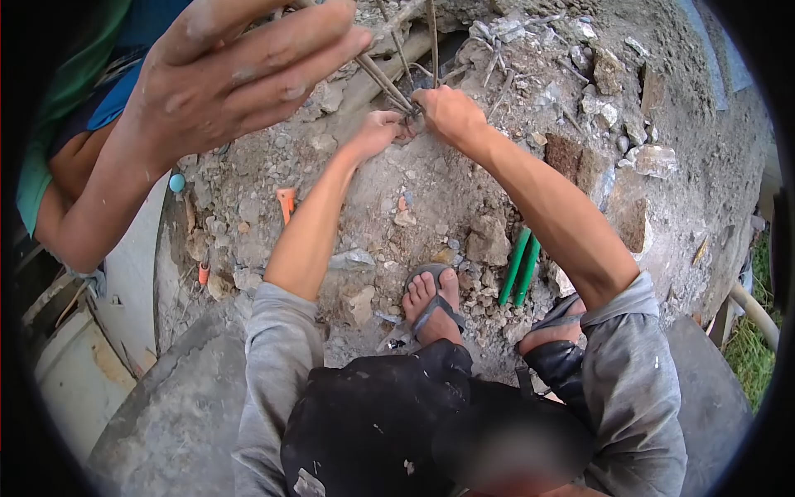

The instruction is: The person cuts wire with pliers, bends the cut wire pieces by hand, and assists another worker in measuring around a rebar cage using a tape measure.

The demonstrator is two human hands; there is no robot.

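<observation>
My left hand (381,135) is closed low at the foot of several metal rods (383,80), its fingertips close to the dirt. Just right of it, my right hand (451,114) has its fingers curled in at the same spot, where the rods meet. An upright rod (433,41) runs down close to its knuckles. What the fingers of both hands pinch is too small and covered to make out. Another person's hand (257,79) reaches in from the upper left, in front of the rods' upper part.
Broken stones (489,238) and rubble cover the ground around my sandalled feet (435,305). A tool's green handles (519,267) lie near my right foot. An orange handle (286,203) lies beside my left forearm. A small blue ball (176,182) is at the left.
</observation>
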